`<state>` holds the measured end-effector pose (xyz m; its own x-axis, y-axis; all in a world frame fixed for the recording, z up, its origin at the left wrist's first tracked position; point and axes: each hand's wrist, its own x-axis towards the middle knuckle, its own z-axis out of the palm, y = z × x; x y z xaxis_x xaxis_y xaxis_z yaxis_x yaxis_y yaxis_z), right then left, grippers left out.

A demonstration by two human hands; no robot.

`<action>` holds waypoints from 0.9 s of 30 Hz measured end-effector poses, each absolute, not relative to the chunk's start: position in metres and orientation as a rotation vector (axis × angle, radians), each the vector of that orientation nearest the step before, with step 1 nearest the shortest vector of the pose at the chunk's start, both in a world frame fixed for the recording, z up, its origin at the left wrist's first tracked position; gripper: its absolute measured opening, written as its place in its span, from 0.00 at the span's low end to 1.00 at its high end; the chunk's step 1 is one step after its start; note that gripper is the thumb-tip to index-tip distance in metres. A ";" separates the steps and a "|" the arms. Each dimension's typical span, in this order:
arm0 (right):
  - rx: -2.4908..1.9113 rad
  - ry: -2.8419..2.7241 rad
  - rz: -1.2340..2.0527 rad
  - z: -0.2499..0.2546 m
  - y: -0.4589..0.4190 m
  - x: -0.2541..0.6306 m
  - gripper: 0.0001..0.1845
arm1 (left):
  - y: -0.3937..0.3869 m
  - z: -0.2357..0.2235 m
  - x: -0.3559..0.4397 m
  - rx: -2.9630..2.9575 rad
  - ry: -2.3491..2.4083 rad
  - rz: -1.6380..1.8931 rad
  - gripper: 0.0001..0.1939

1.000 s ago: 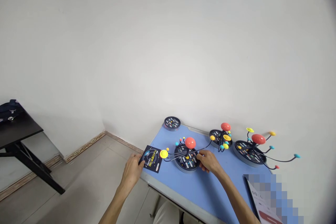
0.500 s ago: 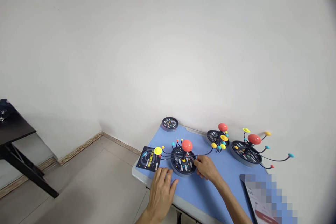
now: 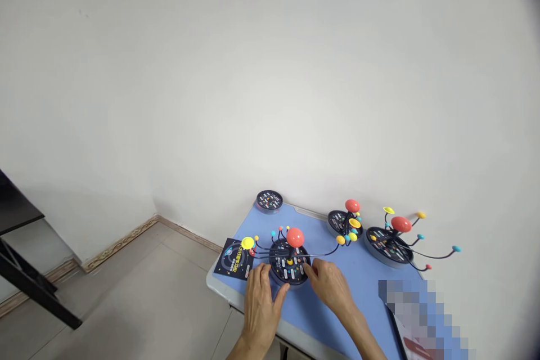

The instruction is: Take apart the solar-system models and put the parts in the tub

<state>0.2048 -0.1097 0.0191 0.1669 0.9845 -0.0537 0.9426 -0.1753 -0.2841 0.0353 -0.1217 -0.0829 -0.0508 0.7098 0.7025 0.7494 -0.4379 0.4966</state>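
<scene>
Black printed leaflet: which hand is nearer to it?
Left. The left hand is at the near right corner of the leaflet; the right hand, farther off, is at the right rim of the nearest solar-system model.

From where I stand, an indoor room, whether home or office I can't tell: pale walls (image 3: pixel 270 79) meeting above patterned skirting (image 3: pixel 120 243), tiled floor (image 3: pixel 139 304), black table (image 3: pixel 17 202) left, blue table (image 3: pixel 358 287) near right.
</scene>
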 end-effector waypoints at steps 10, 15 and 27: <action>-2.245 -1.883 0.310 0.024 -0.120 0.201 0.17 | -0.102 -0.093 0.045 -2.240 -1.702 -1.233 0.39; -2.223 -1.959 0.210 0.026 -0.130 0.202 0.18 | -0.095 -0.085 0.050 -2.315 -1.901 -1.107 0.49; -1.777 -2.229 -0.112 0.028 -0.097 0.214 0.47 | -0.088 -0.062 0.056 -2.478 -2.167 -1.106 0.52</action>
